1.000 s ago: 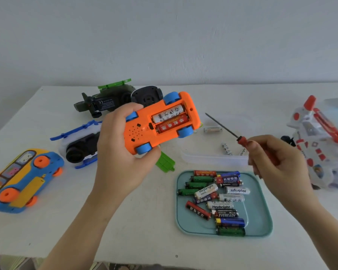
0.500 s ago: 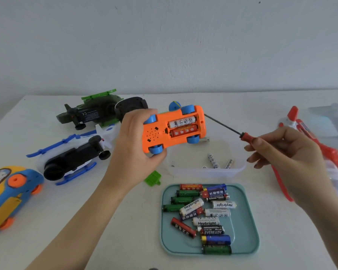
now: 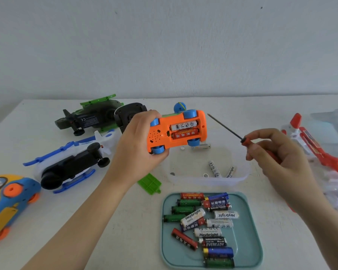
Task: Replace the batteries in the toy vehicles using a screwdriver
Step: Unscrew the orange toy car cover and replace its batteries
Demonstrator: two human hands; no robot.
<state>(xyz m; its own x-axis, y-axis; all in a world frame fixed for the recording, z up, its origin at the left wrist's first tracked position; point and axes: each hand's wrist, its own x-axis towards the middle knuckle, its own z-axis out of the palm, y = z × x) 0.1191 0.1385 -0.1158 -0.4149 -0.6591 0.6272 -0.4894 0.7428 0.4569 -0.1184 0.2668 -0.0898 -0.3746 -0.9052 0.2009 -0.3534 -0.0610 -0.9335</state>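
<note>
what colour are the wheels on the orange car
Blue wheels on the orange car, clearest in the head view.

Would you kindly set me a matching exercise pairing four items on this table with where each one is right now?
Items:
1 orange toy car
2 screwdriver
3 green cover
4 teal tray

States:
A lies flat on the table
B pinched in the right hand
C holds loose batteries
D gripped in the left hand, battery bay open

Pairs: 1-D, 2-B, 3-A, 4-C
</note>
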